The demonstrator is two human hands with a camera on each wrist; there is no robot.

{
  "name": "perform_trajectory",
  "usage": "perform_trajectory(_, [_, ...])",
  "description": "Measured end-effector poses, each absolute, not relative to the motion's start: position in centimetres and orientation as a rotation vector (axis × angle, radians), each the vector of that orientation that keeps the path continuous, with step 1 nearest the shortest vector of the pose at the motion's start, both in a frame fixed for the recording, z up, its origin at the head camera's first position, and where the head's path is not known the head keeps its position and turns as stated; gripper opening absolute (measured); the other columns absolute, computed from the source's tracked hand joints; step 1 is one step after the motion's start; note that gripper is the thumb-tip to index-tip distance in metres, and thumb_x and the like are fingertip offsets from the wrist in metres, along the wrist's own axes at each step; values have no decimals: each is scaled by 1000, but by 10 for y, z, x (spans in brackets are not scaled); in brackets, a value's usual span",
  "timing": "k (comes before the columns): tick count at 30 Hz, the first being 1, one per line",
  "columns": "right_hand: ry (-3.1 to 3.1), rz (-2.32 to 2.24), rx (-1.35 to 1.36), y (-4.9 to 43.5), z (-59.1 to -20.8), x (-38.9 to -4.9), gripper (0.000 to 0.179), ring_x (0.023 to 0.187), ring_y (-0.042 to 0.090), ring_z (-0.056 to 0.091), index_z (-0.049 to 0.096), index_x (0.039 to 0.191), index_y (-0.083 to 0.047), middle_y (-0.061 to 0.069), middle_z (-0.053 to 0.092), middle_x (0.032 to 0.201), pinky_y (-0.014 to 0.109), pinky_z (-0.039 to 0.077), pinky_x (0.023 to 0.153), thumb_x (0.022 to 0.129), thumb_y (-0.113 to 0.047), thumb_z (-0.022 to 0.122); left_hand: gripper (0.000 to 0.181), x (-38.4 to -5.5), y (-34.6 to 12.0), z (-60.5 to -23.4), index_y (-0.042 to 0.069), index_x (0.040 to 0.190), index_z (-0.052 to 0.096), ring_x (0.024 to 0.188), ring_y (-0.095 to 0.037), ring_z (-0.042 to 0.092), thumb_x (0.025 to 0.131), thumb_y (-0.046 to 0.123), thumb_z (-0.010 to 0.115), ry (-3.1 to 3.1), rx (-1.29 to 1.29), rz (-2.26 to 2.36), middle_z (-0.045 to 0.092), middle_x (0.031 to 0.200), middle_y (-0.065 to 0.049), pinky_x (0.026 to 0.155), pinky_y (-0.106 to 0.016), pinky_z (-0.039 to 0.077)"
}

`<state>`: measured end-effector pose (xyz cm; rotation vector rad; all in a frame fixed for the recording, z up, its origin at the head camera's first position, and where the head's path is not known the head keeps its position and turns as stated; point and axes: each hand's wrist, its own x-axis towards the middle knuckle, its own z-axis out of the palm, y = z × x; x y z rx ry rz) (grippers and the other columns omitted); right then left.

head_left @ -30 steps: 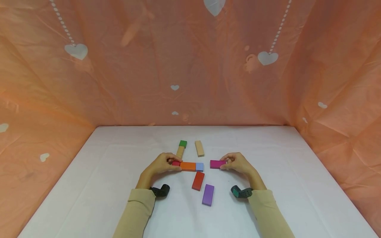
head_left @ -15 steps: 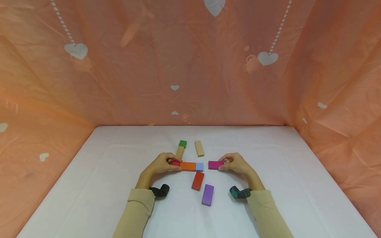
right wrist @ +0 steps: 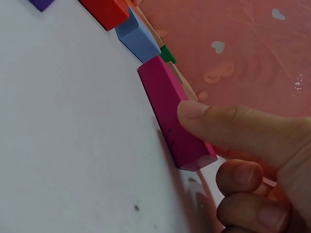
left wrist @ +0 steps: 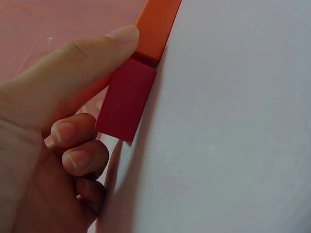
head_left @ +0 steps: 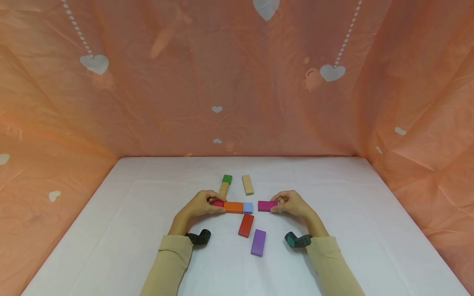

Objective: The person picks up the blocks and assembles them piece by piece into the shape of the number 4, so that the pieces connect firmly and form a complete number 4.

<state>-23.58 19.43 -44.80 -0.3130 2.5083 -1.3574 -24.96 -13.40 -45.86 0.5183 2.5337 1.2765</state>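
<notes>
A row of wooden blocks lies on the white table [head_left: 314, 176]: a dark red block [left wrist: 127, 102], an orange block [head_left: 233, 207] and a light blue block [head_left: 247, 208]. My left hand [head_left: 201, 203] arches over the dark red one, thumb and index finger pinching the row where dark red meets orange. To the right, my right hand [head_left: 294, 203] pinches a magenta block [right wrist: 170, 111] between thumb and fingers near its right end. A small gap separates the magenta block's left end from the light blue block in the head view.
Nearer me lie a red block [head_left: 246, 225] and a purple block [head_left: 258, 242]. Behind the row are a natural wood block [head_left: 224, 189] with a green block [head_left: 227, 179] at its far end, and another natural wood block [head_left: 248, 185]. An orange curtain [head_left: 237, 82] surrounds the table.
My right hand has slid slightly left with the magenta block, narrowing the gap to the light blue block. My left hand has stayed in place.
</notes>
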Motion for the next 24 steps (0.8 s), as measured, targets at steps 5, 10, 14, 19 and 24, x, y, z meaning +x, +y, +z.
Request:
perform_trajectory(5, [2514,-1353,-324,193,-448,-235,34,61,10,38,68,106,6,-5,39,59,23,33,62,78,-11,78,29,-249,-134,-458,8,105,74,92,-19,49,78,19,80,2532,519,1281,65,106,-13,78,-25,45])
perform_trajectory(10, [2517,-1350,-316,193,-448,-235,34,61,9,37,68,106,5,-5,39,59,22,32,61,78,-11,78,29,-249,-134,-458,9,104,74,91,-18,49,78,20,80,2539,523,1277,65,105,-13,78,-25,44])
perform_trajectory(14, [2514,-1352,-295,193,-448,-235,34,61,10,38,68,106,5,-5,40,59,23,32,61,78,-12,78,29,-250,-134,-459,8,104,74,88,-17,48,78,20,80,2542,523,1279,64,100,-11,76,-25,42])
perform_trajectory(19, [2505,-1353,-282,193,-449,-235,34,61,9,37,68,106,5,-6,40,58,23,33,62,78,-12,78,29,-249,-133,-459,8,103,74,88,-17,47,77,20,81,2542,512,1281,64,99,-10,76,-25,41])
perform_trajectory(24, [2504,-1350,-277,192,-450,-236,34,61,9,38,68,105,4,-6,40,58,23,33,62,78,-12,78,29,-250,-134,-459,9,103,74,86,-16,46,77,20,81,2544,504,1285,64,97,-9,76,-25,40])
